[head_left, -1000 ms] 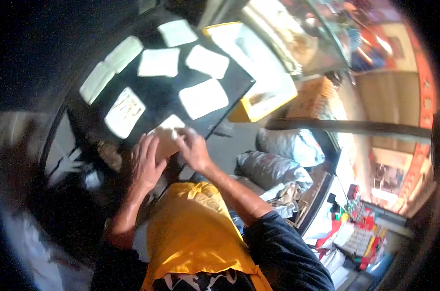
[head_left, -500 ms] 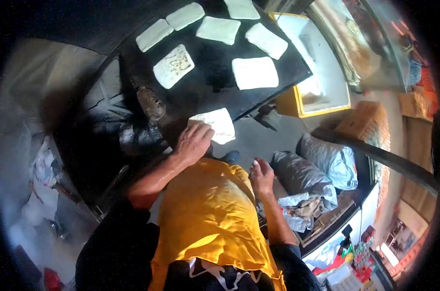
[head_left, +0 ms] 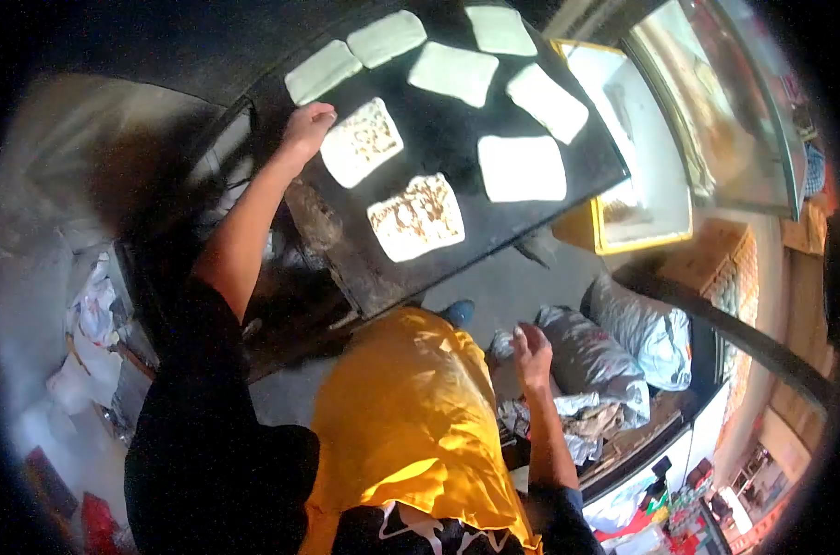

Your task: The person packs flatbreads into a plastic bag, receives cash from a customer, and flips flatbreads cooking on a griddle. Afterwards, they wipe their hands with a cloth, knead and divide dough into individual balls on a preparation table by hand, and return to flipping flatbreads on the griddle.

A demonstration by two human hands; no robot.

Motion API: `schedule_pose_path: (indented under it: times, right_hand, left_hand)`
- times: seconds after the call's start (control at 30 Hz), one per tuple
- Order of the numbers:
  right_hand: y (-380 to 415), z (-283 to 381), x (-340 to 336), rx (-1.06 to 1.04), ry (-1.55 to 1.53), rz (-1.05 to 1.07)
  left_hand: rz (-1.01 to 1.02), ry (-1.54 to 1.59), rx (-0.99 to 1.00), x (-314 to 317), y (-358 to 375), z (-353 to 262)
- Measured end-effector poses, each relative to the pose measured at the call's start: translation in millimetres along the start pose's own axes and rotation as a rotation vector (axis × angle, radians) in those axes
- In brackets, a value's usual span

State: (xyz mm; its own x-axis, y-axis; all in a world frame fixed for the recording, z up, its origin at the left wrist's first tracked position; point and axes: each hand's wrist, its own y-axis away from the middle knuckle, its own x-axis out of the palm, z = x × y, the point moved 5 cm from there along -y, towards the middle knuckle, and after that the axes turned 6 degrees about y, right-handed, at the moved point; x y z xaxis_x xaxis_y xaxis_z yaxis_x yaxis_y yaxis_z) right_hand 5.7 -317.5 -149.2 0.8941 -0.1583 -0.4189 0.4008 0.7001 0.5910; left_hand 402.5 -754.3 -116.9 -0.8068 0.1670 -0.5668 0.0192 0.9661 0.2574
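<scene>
My left hand (head_left: 310,129) reaches over the dark griddle (head_left: 438,139), fingers loosely bent and nothing visible in them. Its fingertips are right by the lower edge of a pale flatbread (head_left: 323,71) and close to the left side of a brown-spotted flatbread (head_left: 363,142). Nearer me lies a more heavily browned flatbread (head_left: 417,218), flat on the surface. Several other pale rectangular flatbreads (head_left: 522,168) are spread across the far and right parts. My right hand (head_left: 532,354) hangs beside the yellow apron (head_left: 401,398), open, with fingers partly apart and touching nothing.
A white box with a yellow rim (head_left: 644,245) stands beyond the griddle's right edge. Grey plastic sacks (head_left: 594,353) lie to my right, under a dark bar (head_left: 725,319). A dark, worn patch (head_left: 315,217) marks the griddle's left side.
My left hand has let go of the nearest flatbread, which now lies on the griddle browned side up, and has moved up and left. The view has shifted; my right hand stays at my side.
</scene>
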Motion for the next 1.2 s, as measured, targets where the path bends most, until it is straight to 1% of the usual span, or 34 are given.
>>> schedule_pose_path:
  times: [0.03, 0.1, 0.17, 0.23, 0.27, 0.3, 0.33, 0.37, 0.43, 0.47, 0.5, 0.57, 0.63, 0.67, 0.7, 0.73, 0.77, 0.8, 0.83, 0.87, 0.9, 0.93, 0.97, 1.0, 1.03, 1.07, 1.1, 1.13, 1.17, 1.2]
  right_hand:
    - [4, 5, 3, 0.031, -0.084, -0.008]
    - [10, 13, 3, 0.064, -0.057, -0.005]
    - [13, -1, 5, 0.077, 0.002, -0.008]
    - [17, -18, 8, 0.096, 0.061, -0.014]
    - [20, -20, 11, 0.085, 0.018, -0.002]
    - [21, -22, 13, 0.073, -0.026, 0.012]
    - [22, -21, 13, 0.006, 0.059, -0.001]
    - [23, -21, 14, 0.007, 0.063, -0.001]
    - [24, -27, 19, 0.073, 0.053, -0.030]
    - [22, -29, 23, 0.069, 0.047, -0.028]
    - [19, -30, 25, 0.083, 0.083, -0.023]
    - [12, -20, 30, 0.087, 0.114, -0.019]
    - [8, 4, 34, 0.051, 0.108, -0.005]
    - [4, 0, 37, 0.042, 0.110, 0.004]
    - [-2, -7, 40, 0.012, 0.104, -0.021]
    - [-6, -10, 40, -0.015, 0.097, -0.045]
    - [-9, -3, 38, -0.021, 0.099, -0.034]
    - [-11, 5, 36, -0.006, 0.135, 0.008]
    - [-14, 10, 35, 0.010, 0.170, 0.049]
    - [-17, 9, 33, 0.016, 0.126, 0.043]
    - [-19, 7, 32, 0.015, 0.122, 0.048]
    - [-20, 2, 30, 0.046, 0.117, 0.057]
    - [-22, -3, 29, 0.077, 0.110, 0.063]
    - [-22, -10, 28, 0.113, 0.000, 0.081]
    - [-22, -19, 27, 0.114, -0.004, 0.077]
    - [-20, -28, 25, 0.074, 0.006, 0.060]
    - [-16, -30, 22, 0.035, 0.021, 0.042]
    - [-11, -31, 18, -0.038, 0.075, 0.058]
    - [-3, -35, 17, -0.033, 0.078, 0.049]
    - [8, -43, 18, 0.065, -0.012, 0.019]
  left_hand:
    - [-0.055, -0.034, -0.041, -10, -15, 5]
    - [-0.107, -0.173, -0.056, -25, -49, 15]
    - [-0.178, -0.292, 0.036, -33, -109, 60]
    - [-0.147, -0.442, -0.031, -33, -120, 42]
    - [-0.104, -0.532, -0.004, -33, -134, 43]
    - [-0.065, -0.529, -0.022, -33, -144, 48]
    - [-0.031, -0.481, -0.063, -33, -150, 55]
    - [0.000, -0.436, -0.102, -35, -148, 52]
    - [0.038, -0.446, -0.128, -47, -137, 46]
    - [0.151, -0.421, -0.221, -49, -142, 67]
    - [0.055, -0.365, -0.160, -52, -135, 85]
    - [0.053, -0.292, -0.220, -57, -104, 78]
    - [-0.053, -0.188, -0.246, -63, -97, 109]
    - [-0.102, -0.132, -0.193, -67, -89, 106]
    - [-0.117, -0.132, -0.199, -70, -80, 92]
    - [-0.202, 0.033, -0.061, -76, -70, 62]
    - [-0.284, 0.194, 0.080, -84, -64, 45]
    - [-0.241, 0.236, 0.232, -88, -73, 33]
    - [-0.247, 0.229, 0.231, -92, -68, 27]
    - [-0.140, 0.109, 0.289, -86, -55, -3]
    - [-0.030, -0.010, 0.344, -80, -47, -21]
    - [0.101, -0.011, 0.359, -72, -48, -15]
    - [0.240, 0.074, 0.314, -65, -52, -7]
    - [0.244, 0.031, 0.270, -65, -67, 4]
    - [0.250, -0.012, 0.229, -65, -87, 13]
    - [0.208, 0.050, 0.152, -68, -106, 19]
    - [0.190, 0.017, 0.065, -66, -117, 8]
    - [0.166, -0.078, 0.102, -58, -134, 1]
    - [0.141, -0.173, 0.141, -49, -152, -2]
    - [0.153, -0.165, 0.147, -34, -166, -8]
